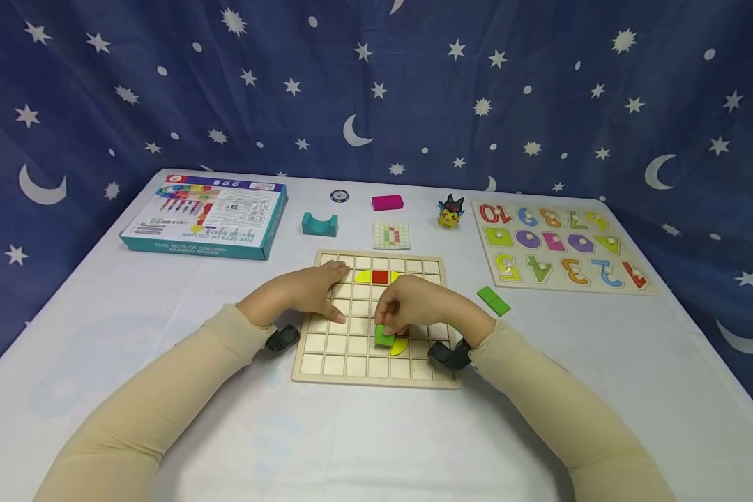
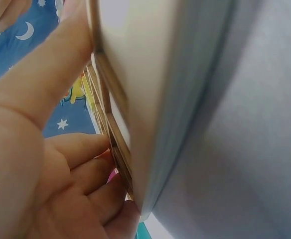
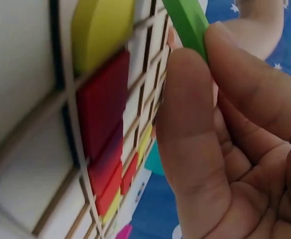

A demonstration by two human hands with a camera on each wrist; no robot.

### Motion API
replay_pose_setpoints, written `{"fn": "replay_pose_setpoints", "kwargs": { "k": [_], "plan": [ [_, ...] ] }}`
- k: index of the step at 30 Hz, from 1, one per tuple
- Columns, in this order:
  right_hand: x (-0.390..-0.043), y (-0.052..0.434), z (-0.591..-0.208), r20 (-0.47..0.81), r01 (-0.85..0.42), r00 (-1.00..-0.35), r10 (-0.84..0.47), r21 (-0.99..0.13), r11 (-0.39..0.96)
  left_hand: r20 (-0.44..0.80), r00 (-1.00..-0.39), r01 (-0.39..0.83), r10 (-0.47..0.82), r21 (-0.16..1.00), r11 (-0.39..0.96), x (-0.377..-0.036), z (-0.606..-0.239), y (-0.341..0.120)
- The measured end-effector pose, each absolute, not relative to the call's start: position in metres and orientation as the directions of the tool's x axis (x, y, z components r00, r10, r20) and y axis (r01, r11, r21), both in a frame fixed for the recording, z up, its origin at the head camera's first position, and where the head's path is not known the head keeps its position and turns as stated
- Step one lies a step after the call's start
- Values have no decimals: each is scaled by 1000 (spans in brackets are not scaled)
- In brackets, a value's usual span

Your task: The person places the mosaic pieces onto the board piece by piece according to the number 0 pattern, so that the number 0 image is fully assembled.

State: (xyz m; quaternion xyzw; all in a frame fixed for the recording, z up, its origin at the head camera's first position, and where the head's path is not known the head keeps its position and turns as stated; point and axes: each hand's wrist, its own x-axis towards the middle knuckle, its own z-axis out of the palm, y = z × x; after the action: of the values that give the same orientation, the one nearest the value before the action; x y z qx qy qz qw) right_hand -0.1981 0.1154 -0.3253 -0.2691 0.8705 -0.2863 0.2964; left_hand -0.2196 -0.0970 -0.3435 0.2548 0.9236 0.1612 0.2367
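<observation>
A wooden grid board (image 1: 376, 381) lies flat on the table before me. My right hand (image 1: 417, 303) pinches a green tile (image 1: 383, 337) between thumb and finger, low over the board's lower middle. Beside that tile sits a yellow curved piece (image 1: 399, 346). Farther up, a red tile (image 1: 379, 277) has yellow curved pieces (image 1: 363, 276) on both sides. The right wrist view reveals more red tiles (image 3: 103, 99) in a column, partly hidden from the head by my right hand. My left hand (image 1: 314, 287) rests on the board's left side, fingers spread.
Behind the board lies a small coloured grid card (image 1: 391, 236), with a teal arch block (image 1: 319, 224), magenta block (image 1: 387, 202), chip (image 1: 339, 196) and toy figure (image 1: 450, 211). Green pieces (image 1: 493, 300) and a number puzzle (image 1: 508, 275) lie right; a box (image 1: 207, 216) lies left.
</observation>
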Motion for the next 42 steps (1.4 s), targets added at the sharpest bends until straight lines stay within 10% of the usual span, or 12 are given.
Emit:
{"fn": "replay_pose_setpoints", "kwargs": {
  "k": [20,42],
  "plan": [
    [-188,99,-326,-357,-436,-674,-647,-515,738,-357,-751,409,555,408,816,-220,-343,-97],
    [-194,196,-323,-357,-317,-773,-525,-500,806,-358,-756,391,547,423,817,-219,-343,-97]
  ]
}}
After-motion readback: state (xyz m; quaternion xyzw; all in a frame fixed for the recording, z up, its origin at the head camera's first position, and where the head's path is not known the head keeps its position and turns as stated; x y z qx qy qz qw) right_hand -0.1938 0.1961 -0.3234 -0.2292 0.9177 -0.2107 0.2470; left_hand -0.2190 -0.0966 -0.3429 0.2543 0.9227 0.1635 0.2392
